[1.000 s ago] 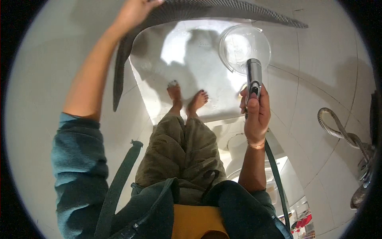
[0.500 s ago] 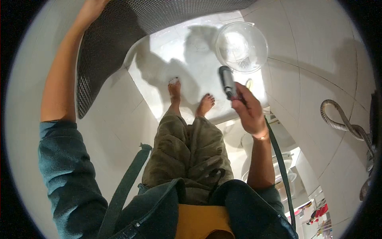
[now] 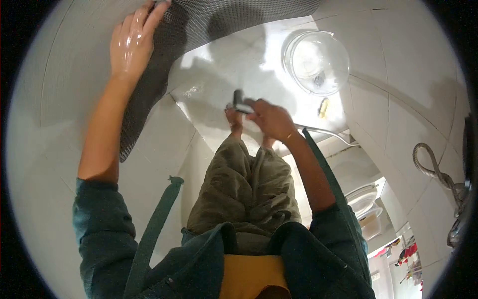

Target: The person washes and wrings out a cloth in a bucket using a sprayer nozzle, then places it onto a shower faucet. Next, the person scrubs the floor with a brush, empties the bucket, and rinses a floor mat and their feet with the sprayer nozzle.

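Observation:
My left hand (image 3: 133,40), wet and shiny, grips the edge of a dark grey textured mat (image 3: 229,17) at the top left. Its fingers are closed on the mat, which hangs against the wall and curves across the back. My right hand (image 3: 273,119) is wrapped round a handheld sprayer (image 3: 238,97), blurred by motion, above my feet. From behind that hand a silvery hose (image 3: 326,131) runs off to the right. Wet patches shine on the white floor (image 3: 209,87) under the sprayer.
A clear plastic tub (image 3: 344,65) stands at the back right, and a small yellow object (image 3: 323,107) lies near it. A coiled metal hose (image 3: 422,159) hangs on the right wall. Lower right are a toilet (image 3: 362,197) and several small coloured items.
My right hand has swung left with the sprayer, over my feet. The left hand has come further into view, with the mat shifted right. The whole view has shifted slightly.

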`<state>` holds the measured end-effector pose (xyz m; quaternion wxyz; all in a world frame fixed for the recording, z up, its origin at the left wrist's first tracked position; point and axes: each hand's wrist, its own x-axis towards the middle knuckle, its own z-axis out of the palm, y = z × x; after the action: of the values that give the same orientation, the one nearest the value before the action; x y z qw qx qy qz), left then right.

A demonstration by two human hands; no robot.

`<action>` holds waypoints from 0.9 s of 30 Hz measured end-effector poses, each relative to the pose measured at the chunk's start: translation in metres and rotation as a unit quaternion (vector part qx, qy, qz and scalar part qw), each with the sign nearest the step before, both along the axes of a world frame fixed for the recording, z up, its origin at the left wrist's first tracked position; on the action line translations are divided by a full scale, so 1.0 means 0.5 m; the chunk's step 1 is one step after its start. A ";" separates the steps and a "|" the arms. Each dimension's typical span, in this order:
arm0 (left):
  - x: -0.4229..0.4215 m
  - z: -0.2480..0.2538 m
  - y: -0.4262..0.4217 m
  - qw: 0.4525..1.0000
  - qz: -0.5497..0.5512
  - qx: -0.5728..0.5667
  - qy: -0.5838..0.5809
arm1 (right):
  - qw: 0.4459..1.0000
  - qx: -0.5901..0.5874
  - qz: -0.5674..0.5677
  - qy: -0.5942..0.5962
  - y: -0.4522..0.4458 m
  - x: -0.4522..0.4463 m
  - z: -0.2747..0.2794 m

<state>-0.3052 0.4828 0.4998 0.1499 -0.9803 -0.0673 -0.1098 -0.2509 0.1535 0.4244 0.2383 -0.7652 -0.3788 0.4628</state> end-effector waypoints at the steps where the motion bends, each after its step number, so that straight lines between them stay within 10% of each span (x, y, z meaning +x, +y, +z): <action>1: -0.011 0.007 -0.010 1.000 0.000 0.027 -0.007 | 0.998 0.036 -0.036 -0.037 0.007 0.009 -0.017; 3: -0.029 0.015 -0.025 0.998 0.001 0.054 -0.015 | 0.986 0.080 -0.084 -0.116 0.017 0.035 -0.043; 5: -0.044 0.009 -0.032 0.972 0.179 -0.151 -0.033 | 0.979 0.058 -0.128 -0.145 0.032 0.055 -0.053; 11: -0.059 0.012 -0.016 0.933 0.122 -0.339 -0.010 | 0.978 0.075 -0.127 -0.149 0.029 0.074 -0.076; 25: 0.016 0.011 0.017 0.973 0.098 -0.209 0.030 | 0.989 -0.006 -0.119 -0.085 0.009 0.084 -0.091; 27: 0.011 0.017 0.032 0.991 -0.093 -0.098 0.022 | 0.992 -0.014 -0.120 -0.046 0.013 0.088 -0.075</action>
<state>-0.2997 0.4988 0.5081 0.0439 -0.9944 0.0167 -0.0947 -0.2068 0.1602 0.3870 0.2636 -0.8291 -0.2879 0.4003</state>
